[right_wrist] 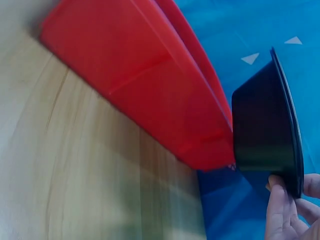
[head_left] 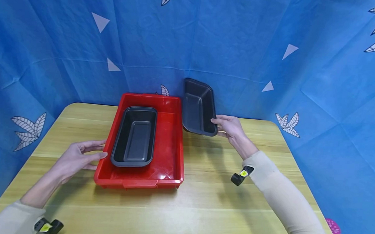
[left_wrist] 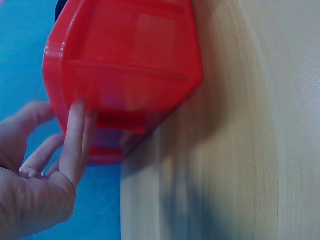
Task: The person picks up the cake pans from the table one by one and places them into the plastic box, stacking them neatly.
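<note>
My right hand (head_left: 230,128) pinches the rim of a dark loaf pan (head_left: 194,110), thumb inside and fingers behind. The pan is tilted above the table, beside the back right of a red plastic tray (head_left: 166,143); its outer wall (right_wrist: 262,125) shows in the right wrist view. A second dark loaf pan (head_left: 137,139) sits upright in the left half of the tray. With fairly straight fingers, my left hand (head_left: 77,156) touches the tray's left side. In the left wrist view, fingers (left_wrist: 75,135) lie against the red outer wall (left_wrist: 135,85).
The tray stands on a light wooden table (head_left: 203,207), towards its back edge. Behind and around the table hangs a blue cloth (head_left: 233,39) with white leaf and triangle prints. A small black camera (head_left: 238,179) is strapped to the right wrist, another (head_left: 56,226) to the left.
</note>
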`<action>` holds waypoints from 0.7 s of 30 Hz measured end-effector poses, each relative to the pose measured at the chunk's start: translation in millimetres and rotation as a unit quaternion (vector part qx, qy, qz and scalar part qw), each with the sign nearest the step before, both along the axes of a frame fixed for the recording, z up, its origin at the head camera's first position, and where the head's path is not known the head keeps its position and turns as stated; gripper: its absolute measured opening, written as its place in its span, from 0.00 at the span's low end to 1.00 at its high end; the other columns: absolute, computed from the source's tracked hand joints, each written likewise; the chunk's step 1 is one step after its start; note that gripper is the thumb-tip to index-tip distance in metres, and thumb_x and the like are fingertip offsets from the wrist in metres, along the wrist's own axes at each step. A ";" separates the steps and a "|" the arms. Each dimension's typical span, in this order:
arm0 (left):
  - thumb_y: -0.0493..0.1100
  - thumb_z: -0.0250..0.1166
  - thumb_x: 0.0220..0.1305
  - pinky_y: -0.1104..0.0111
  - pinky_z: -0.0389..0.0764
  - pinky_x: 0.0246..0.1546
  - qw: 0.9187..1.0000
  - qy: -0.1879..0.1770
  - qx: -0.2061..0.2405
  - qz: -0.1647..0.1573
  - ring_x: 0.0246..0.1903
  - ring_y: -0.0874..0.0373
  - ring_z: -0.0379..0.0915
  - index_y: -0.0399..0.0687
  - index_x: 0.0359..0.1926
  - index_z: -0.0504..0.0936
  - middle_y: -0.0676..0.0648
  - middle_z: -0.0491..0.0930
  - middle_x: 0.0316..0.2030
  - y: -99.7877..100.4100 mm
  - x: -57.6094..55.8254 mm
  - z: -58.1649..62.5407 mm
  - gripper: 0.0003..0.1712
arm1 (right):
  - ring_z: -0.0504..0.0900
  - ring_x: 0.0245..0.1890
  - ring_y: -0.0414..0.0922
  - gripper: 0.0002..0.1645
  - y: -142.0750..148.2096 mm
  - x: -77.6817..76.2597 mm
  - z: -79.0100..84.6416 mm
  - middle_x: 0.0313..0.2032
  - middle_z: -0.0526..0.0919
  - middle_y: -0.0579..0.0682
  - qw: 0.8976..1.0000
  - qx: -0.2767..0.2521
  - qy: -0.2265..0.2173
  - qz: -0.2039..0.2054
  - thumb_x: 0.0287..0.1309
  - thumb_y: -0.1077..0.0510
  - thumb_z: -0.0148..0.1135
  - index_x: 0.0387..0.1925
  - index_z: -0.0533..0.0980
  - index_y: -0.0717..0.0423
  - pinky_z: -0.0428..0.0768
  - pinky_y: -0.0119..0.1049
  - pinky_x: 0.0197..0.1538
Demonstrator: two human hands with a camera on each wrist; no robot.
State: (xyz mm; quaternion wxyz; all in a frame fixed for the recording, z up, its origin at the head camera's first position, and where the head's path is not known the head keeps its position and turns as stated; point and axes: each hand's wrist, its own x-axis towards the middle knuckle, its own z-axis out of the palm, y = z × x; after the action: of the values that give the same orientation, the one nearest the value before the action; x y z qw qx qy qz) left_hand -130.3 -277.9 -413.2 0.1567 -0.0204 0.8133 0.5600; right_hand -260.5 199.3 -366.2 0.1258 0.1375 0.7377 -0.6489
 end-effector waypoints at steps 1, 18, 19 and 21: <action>0.48 0.67 0.74 0.61 0.93 0.44 1.000 -0.001 -0.001 0.000 0.45 0.72 0.85 0.36 0.80 0.61 0.25 0.66 0.73 -0.2 -0.2 -0.1 0.42 | 0.87 0.27 0.35 0.33 -1.5 0.2 1.5 0.33 0.87 0.37 1.000 0.000 0.000 0.001 0.68 0.60 0.67 0.72 0.73 0.61 0.87 0.27 0.35; 0.48 0.66 0.75 0.61 0.93 0.44 1.000 0.004 -0.004 -0.005 0.45 0.72 0.85 0.36 0.80 0.61 0.25 0.66 0.74 -0.8 -0.8 0.5 0.42 | 0.87 0.26 0.37 0.34 -31.4 8.2 19.2 0.53 0.86 0.52 1.000 -0.022 -0.004 0.016 0.68 0.60 0.68 0.73 0.73 0.58 0.87 0.28 0.34; 0.48 0.66 0.75 0.61 0.93 0.44 1.000 0.004 -0.005 -0.004 0.45 0.71 0.85 0.36 0.80 0.61 0.25 0.66 0.74 -0.8 -0.8 0.2 0.42 | 0.87 0.26 0.37 0.34 -33.4 8.9 19.5 0.50 0.87 0.50 1.000 -0.025 -0.005 0.016 0.68 0.60 0.68 0.73 0.73 0.58 0.87 0.28 0.34; 0.48 0.67 0.75 0.61 0.93 0.44 1.000 0.001 -0.011 -0.003 0.45 0.71 0.85 0.37 0.80 0.61 0.25 0.66 0.74 -0.8 -0.7 -0.4 0.42 | 0.88 0.26 0.37 0.33 -37.4 10.2 19.8 0.42 0.88 0.46 0.999 -0.033 -0.006 0.017 0.68 0.60 0.68 0.73 0.73 0.59 0.87 0.28 0.34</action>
State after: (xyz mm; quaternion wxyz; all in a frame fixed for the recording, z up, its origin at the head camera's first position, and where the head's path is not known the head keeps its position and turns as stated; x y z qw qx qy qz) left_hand -131.0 -278.7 -413.6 0.1570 -0.0188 0.8199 0.5503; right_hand -250.3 161.9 -346.4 0.1461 0.1246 0.7176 -0.6694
